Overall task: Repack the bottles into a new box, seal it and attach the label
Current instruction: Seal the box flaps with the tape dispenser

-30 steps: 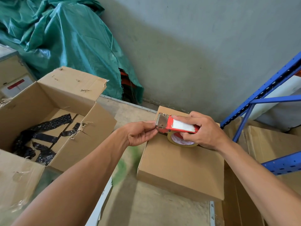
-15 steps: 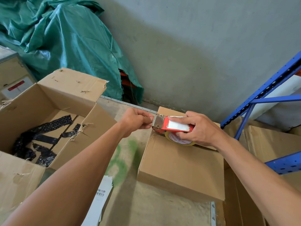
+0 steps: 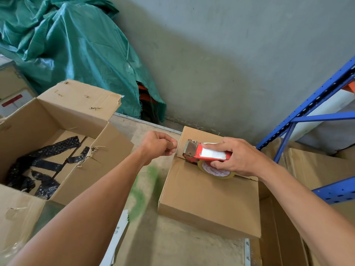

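A closed new cardboard box (image 3: 209, 198) lies on the table, its two top flaps meeting along a seam. My right hand (image 3: 240, 158) grips a red tape dispenser (image 3: 203, 153) with a roll of clear tape (image 3: 217, 171), held over the seam near the box's left end. My left hand (image 3: 159, 145) is just left of the dispenser's metal blade, its fingers curled and pinched together as if on the tape end; the clear tape itself is too faint to see. A white label sheet (image 3: 119, 235) lies on the table under my left forearm.
The old open box (image 3: 63, 112) with torn flaps and black bubble wrap (image 3: 38, 166) inside stands at the left. A green tarpaulin (image 3: 67, 45) covers things behind it. Blue shelving (image 3: 307, 112) and flat cartons (image 3: 317, 169) are at the right. A grey wall is behind.
My left hand has moved left, away from the dispenser's blade, with its fingers pinched. The dispenser has dropped slightly toward the box seam.
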A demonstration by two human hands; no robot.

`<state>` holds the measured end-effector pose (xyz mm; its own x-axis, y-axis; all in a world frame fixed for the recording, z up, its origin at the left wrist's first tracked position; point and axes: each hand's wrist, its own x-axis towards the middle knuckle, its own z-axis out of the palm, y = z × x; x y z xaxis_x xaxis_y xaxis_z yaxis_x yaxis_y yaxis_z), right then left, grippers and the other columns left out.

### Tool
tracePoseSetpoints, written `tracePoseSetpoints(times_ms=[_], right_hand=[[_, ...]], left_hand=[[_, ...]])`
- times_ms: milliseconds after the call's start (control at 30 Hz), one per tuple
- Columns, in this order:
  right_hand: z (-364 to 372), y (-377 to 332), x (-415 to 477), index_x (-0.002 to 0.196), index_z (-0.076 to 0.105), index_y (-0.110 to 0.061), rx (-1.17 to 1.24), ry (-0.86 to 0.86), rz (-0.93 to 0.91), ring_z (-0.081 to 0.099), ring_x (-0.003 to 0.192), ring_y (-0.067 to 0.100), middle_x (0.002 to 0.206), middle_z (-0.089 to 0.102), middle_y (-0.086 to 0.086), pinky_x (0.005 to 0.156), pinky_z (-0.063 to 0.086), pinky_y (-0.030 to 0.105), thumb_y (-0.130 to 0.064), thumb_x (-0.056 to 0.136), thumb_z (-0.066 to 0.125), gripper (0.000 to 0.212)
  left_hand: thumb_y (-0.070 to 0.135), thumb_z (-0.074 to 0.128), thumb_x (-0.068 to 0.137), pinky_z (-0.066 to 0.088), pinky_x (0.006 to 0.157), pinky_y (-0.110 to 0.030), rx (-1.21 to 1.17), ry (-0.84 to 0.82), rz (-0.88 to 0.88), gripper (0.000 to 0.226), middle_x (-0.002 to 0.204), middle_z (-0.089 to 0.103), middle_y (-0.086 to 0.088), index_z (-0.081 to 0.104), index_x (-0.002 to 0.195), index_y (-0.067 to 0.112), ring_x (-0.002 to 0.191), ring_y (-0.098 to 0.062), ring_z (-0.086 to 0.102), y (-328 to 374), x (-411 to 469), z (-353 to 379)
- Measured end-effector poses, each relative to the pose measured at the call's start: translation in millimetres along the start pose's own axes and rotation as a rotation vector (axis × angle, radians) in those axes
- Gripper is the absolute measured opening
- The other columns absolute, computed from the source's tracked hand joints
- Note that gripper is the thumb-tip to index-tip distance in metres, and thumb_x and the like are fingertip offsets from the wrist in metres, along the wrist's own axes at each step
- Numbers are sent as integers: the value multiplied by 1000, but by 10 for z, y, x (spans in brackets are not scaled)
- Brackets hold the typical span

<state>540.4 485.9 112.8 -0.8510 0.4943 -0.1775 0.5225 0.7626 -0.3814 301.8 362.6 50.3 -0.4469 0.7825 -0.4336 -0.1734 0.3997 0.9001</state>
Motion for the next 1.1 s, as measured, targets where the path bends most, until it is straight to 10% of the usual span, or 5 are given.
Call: tracePoseSetpoints(times_ms=[1100], right_hand=[[-96, -30, -61, 135, 57, -55, -113, -102, 42, 51, 86, 9, 98, 56, -11, 65, 39, 24, -35, 88, 70, 53]], left_hand=[[-9, 56, 92, 56, 65, -27, -41, 65, -86, 17, 75, 65, -12, 69, 86, 1, 67, -17, 61, -462, 104, 17]])
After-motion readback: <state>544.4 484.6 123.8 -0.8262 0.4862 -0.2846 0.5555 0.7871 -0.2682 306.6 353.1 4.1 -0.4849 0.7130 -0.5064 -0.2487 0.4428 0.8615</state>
